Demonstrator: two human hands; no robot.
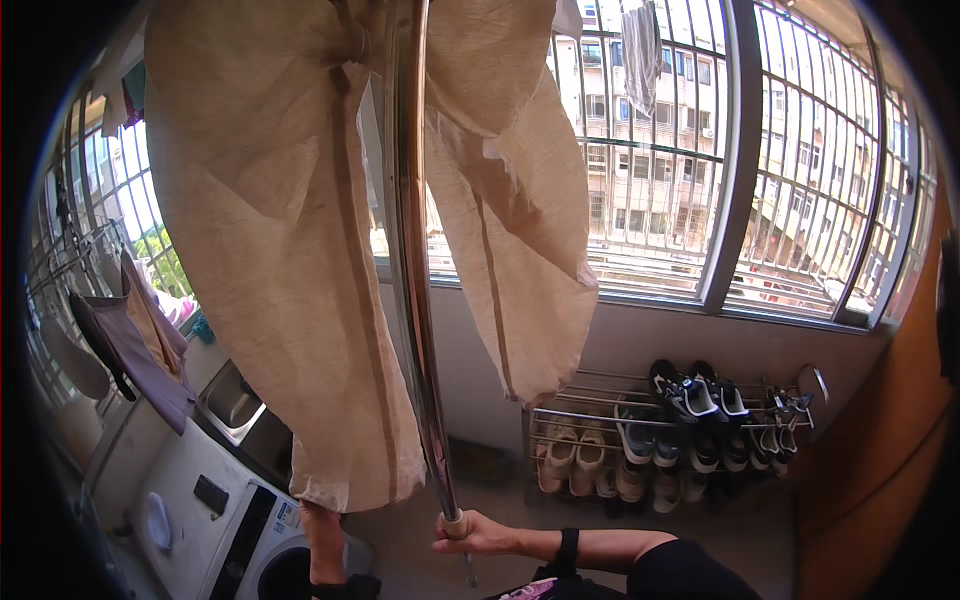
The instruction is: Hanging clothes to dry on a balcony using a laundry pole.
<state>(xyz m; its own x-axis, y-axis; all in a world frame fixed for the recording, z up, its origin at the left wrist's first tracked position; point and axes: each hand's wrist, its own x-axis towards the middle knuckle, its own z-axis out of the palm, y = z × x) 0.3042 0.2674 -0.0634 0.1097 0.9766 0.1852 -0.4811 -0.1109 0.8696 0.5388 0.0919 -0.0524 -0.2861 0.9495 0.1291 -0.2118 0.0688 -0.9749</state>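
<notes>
My right hand point(478, 535) is closed around the lower end of a long shiny metal pole point(425, 380), just at its pale end piece. The pole runs up past the top of the head view. Large beige trousers point(270, 220) hang around it, one leg on each side, with frayed lower hems. What holds the trousers up is out of view. My left hand point(318, 520) is raised at the hem of the left trouser leg. Cloth covers its fingers, so their grip does not show.
A metal rack point(560, 412) with several pairs of shoes stands under the barred window point(640, 230). At the left are a white washing machine point(190, 540) with a dark phone-like object point(210, 494), a sink point(233, 400) and hanging clothes point(150, 335). A brown panel point(880, 460) borders the right.
</notes>
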